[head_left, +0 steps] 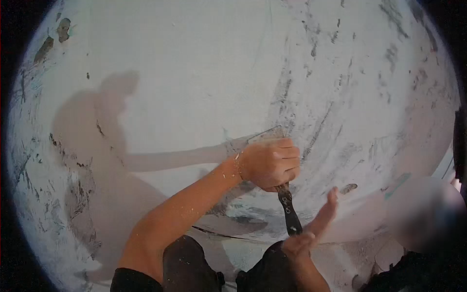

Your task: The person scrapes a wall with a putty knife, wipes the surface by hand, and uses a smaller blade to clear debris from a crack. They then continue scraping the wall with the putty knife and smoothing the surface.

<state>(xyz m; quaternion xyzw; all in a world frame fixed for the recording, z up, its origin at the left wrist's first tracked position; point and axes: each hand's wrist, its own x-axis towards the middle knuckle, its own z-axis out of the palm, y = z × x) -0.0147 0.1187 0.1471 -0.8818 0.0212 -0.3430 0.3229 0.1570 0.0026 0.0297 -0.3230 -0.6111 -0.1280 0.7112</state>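
Note:
My left hand point(270, 164) is wrapped round a scraper point(290, 211), near where its dark handle meets the blade. Pale flecks dot that wrist and forearm. The thin blade shows just above the fist, lying at the pale wall point(194, 97); most of it is hidden by the fingers. My right hand point(311, 228) is at the lower end of the handle, its fingers stretched upward and apart. It appears to touch the handle's end with the palm. Dark streaks and scuffs mark the wall around and above the blade.
Another person point(423, 219) in dark clothing is close by at the lower right, the head blurred. The wall meets a dusty, debris-strewn floor point(345, 258) below. My dark-clad knees point(189, 263) are close to the wall. Shadows fall across its left side.

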